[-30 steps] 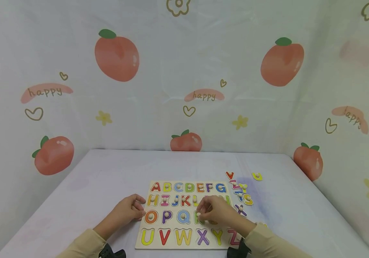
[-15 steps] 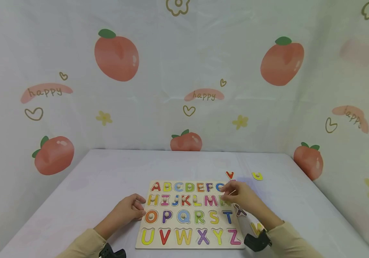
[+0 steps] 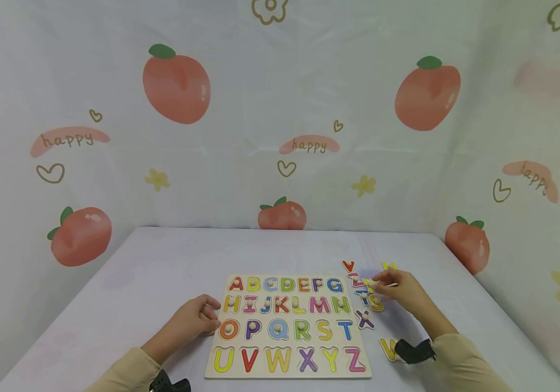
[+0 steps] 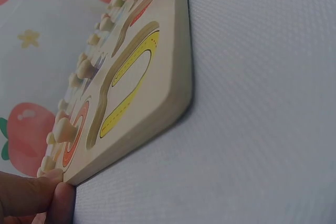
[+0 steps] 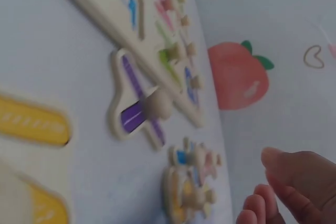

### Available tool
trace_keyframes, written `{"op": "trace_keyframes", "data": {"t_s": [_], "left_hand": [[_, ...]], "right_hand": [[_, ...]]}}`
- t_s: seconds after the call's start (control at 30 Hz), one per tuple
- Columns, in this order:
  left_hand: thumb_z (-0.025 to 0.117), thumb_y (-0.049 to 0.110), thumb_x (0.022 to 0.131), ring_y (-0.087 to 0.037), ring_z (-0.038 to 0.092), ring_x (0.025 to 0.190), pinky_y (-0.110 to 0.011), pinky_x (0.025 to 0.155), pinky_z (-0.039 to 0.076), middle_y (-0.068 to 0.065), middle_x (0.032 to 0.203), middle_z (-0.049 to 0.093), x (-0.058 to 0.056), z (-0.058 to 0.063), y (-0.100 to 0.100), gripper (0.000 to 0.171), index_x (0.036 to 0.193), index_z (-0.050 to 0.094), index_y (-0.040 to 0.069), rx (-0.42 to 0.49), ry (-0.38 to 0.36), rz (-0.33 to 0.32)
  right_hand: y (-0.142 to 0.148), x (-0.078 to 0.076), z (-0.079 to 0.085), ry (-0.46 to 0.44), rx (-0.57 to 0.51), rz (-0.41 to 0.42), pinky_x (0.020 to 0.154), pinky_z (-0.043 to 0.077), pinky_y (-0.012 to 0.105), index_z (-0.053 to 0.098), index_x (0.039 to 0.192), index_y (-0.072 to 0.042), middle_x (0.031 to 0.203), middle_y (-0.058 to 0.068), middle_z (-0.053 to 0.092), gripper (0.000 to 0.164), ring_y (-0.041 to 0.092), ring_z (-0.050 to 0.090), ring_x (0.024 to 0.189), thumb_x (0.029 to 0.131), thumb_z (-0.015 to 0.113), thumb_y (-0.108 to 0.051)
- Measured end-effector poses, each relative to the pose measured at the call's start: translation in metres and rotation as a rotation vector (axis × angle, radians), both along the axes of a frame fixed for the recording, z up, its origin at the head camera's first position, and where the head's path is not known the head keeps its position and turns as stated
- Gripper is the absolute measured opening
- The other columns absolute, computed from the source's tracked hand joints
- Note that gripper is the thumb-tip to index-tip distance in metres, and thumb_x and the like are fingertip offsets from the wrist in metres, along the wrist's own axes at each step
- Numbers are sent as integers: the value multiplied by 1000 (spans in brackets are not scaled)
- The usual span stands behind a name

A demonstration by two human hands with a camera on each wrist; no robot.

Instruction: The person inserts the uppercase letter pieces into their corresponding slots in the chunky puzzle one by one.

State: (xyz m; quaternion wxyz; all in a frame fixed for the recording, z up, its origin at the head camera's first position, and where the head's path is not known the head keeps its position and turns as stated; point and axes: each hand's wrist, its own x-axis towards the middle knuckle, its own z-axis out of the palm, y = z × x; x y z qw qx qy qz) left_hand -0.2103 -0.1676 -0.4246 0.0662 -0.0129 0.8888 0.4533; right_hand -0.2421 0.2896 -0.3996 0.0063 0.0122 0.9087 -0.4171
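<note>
A wooden alphabet puzzle board (image 3: 240, 342) lies at the front of the table. Knobbed letters fill its recesses from A to R; S, T and the bottom row show bare recesses. My left hand (image 3: 189, 321) grips the board's left edge, with thumb (image 4: 31, 190) on top and a finger against the side in the left wrist view. Over the loose letters to the right hovers my right hand (image 3: 402, 287), holding nothing, thumb and fingers loosely bent. Its fingertips are right by the yellow Y (image 3: 369, 283), above the yellow S (image 3: 376, 304) and blue T (image 3: 363, 296).
Beside the board's right edge lies a purple X (image 3: 365, 319), with a yellow W (image 3: 387, 348) nearer, partly behind the black wrist strap (image 3: 414, 351). A red V (image 3: 348, 265), a pink letter (image 3: 355, 280) and a yellow U (image 3: 388, 265) lie farther back.
My right hand has left the R on the board and moved right, over the loose letters. R's knob and the bare S and T recesses came into sight. My left hand stays put.
</note>
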Motion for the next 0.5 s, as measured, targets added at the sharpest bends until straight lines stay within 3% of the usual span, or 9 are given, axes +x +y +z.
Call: {"op": "trace_keyframes", "data": {"t_s": [0.27,0.5], "left_hand": [[75,-1,77,-14,57,65,-26,58,52,-6,80,58,0,0,0,35,108,58,-3,5,-7,7],[75,-2,77,-14,57,64,-26,58,52,-6,79,58,0,0,0,35,108,58,-3,18,6,1]], "right_hand": [[11,1,-16,-95,19,23,64,47,28,66,104,0,90,7,60,30,17,55,74,81,76,-16],[10,3,-18,-132,45,21,65,46,28,69,101,-3,86,5,57,29,18,52,76,77,79,-17]]}}
